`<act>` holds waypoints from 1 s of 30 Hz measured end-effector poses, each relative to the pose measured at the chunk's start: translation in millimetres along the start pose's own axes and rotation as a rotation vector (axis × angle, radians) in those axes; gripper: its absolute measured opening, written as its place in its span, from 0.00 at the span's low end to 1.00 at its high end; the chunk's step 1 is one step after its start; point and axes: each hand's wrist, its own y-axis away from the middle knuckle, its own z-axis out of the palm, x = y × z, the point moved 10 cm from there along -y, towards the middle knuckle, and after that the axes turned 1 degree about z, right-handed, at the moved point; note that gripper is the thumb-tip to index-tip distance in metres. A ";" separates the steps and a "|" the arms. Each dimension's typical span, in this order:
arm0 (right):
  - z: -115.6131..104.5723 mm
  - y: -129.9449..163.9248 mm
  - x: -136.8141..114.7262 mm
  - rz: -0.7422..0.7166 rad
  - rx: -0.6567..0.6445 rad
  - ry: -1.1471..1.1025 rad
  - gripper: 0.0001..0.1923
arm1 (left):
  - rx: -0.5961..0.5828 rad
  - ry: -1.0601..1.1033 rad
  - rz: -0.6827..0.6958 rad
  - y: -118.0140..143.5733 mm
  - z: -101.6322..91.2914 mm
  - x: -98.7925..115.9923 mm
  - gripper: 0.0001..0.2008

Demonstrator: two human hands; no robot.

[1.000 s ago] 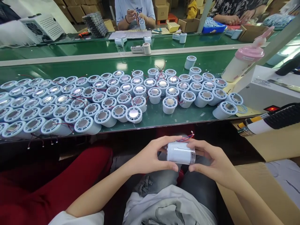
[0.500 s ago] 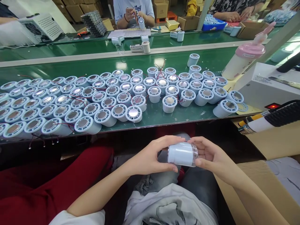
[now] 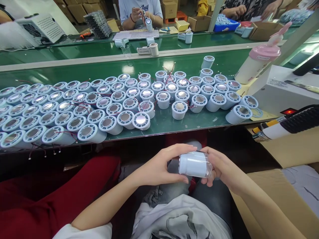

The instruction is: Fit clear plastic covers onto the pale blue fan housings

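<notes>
Left hand (image 3: 159,168): partly open, thumb and fingers around the left end of a pale-blue cylinder (image 3: 193,165).
Right hand (image 3: 225,169): half closed, holding its clear right end.
Cylinder: held sideways between the hands, off the worktop's (image 3: 163,123) near edge.

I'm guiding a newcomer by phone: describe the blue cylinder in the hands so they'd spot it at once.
Find the green bench with its rows of pale blue cups. Look just below its near edge, where the left hand and right hand hold one blue cylinder on its side. Unlike the cups in those rows, it is off the bench, inside a clear cover.
</notes>
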 end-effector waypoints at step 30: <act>-2.1 23.3 -32.8 -0.481 -0.034 0.197 0.27 | -0.045 0.270 -0.193 0.6 9.9 -7.4 0.37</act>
